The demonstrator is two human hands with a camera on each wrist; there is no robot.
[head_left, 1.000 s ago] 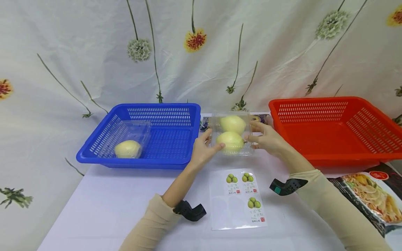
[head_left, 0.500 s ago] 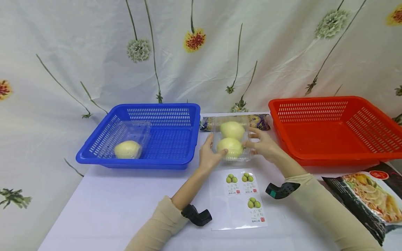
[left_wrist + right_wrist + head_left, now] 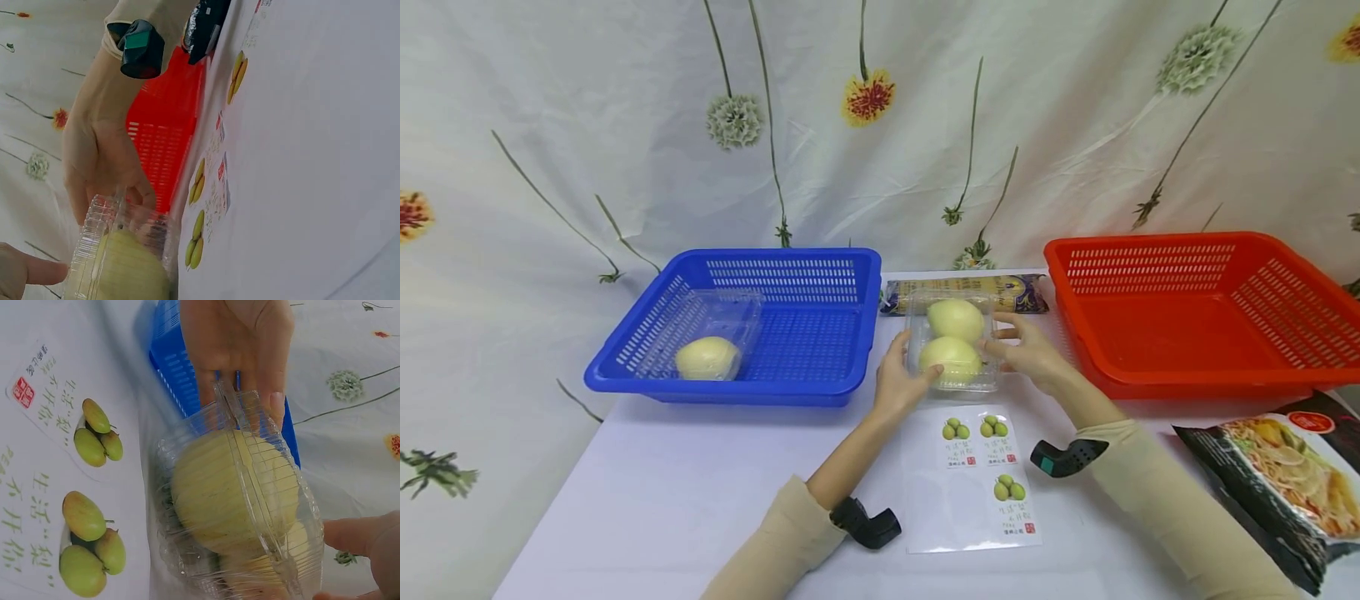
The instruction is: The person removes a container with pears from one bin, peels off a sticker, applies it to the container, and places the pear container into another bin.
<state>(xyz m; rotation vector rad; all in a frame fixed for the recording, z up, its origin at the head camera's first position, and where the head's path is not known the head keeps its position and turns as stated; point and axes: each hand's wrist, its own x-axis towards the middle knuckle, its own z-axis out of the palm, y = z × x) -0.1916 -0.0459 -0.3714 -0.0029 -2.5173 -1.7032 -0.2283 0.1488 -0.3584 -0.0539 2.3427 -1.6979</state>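
A clear plastic clamshell box (image 3: pixel 913 333) holding two pale yellow-green pears (image 3: pixel 953 360) is between my hands at the middle of the head view. My left hand (image 3: pixel 901 382) grips its left side, the thumb over the near edge. On the opposite side my right hand (image 3: pixel 1028 354) holds the box with its fingers along the wall. The lid is down in the right wrist view, where the ribbed rim of the box (image 3: pixel 262 506) shows close up. In front of it lies a sheet of stickers (image 3: pixel 943 508) printed with pears and writing.
On the left stands a blue basket (image 3: pixel 805 387) with another clear box and a pale pear (image 3: pixel 707 358) in it. A red basket (image 3: pixel 1180 321) is at the right. Behind the clamshell lies a shiny package (image 3: pixel 1022 292); a noodle packet (image 3: pixel 1292 475) is at front right.
Both hands have brought the clamshell box nearer and lower, toward the sticker sheet. More of the package behind it now shows. The grip looks the same.
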